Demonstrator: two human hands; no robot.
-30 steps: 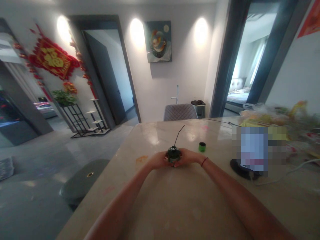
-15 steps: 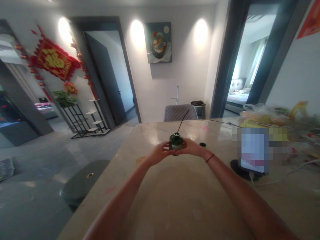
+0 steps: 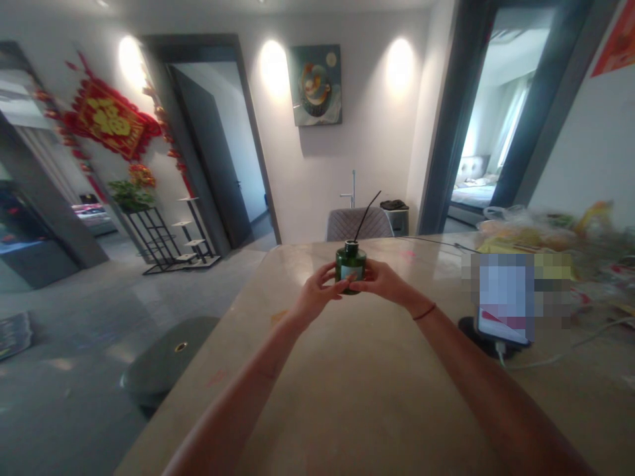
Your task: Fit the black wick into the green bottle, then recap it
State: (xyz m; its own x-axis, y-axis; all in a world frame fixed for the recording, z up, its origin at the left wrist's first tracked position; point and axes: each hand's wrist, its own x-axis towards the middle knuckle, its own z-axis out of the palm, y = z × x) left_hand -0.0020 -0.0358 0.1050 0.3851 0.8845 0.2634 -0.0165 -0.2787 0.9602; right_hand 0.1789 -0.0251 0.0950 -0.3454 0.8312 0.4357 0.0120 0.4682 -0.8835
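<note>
Head view: left hand (image 3: pixel 317 295) and right hand (image 3: pixel 381 281) clasp a green glass diffuser bottle (image 3: pixel 350 268), one black reed (image 3: pixel 368 214) standing in its neck.

2 hands (image 3: pixel 317 294), 1 green glass bottle (image 3: pixel 350 270), 1 black reed (image 3: pixel 367 215), 1 stone counter (image 3: pixel 357 396).

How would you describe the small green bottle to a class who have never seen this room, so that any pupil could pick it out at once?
Find the long stone-look counter that runs toward the grey chair. Near its middle, a person's left hand and right hand meet around a small dark green glass bottle. The thin black reed rising from its neck sets it apart from the heap of packets further right.
</note>
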